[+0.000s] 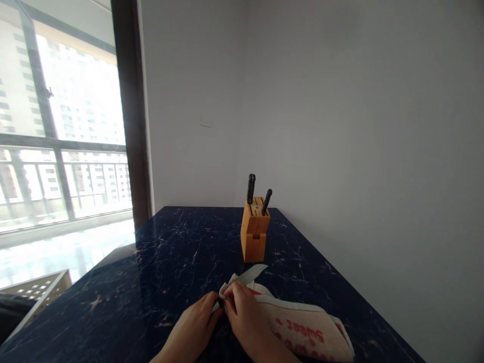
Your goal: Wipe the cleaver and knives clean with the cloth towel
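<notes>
- Knife (252,274) handle hidden under both hands; only the grey blade tip shows. Wrists cut off by the bottom edge.
- Left hand (196,327) curled shut at the knife's near end; what it grips is hidden.
- Right hand (245,315) closed, pinching cloth (306,327) onto the blade.
- Count: one knife, one red-printed cloth, one wooden knife block (255,233), two black handles (251,187) in it.
- Knife lies just in front of the block; its long axis and tip point toward the block.

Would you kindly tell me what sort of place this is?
Probably a home kitchen in a high-rise flat: a wooden knife block on a dark marble counter, a knife blade in a printed towel, apartment towers outside the window.
</notes>
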Demonstrator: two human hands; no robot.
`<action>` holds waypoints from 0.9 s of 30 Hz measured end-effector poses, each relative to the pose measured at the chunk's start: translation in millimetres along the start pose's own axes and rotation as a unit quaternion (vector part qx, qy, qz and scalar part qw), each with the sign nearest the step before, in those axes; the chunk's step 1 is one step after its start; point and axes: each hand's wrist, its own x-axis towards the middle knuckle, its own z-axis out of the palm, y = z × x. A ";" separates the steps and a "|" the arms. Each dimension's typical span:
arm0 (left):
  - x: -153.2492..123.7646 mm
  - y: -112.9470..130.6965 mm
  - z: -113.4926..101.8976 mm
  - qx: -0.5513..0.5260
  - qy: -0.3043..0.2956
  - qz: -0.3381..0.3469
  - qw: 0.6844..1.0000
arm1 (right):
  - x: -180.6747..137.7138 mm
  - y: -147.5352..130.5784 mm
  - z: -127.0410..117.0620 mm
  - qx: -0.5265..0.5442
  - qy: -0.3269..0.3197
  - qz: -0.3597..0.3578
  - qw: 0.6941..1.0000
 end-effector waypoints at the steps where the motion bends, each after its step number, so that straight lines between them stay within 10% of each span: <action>1: -0.1 0.0 -0.1 0.000 0.001 -0.001 1.000 | -0.1 0.5 0.1 -0.002 -0.002 0.004 1.000; 27: 0.9 -1.0 -1.3 0.013 -0.015 -0.006 1.000 | 4.8 -3.1 -5.2 0.011 -0.003 0.010 1.000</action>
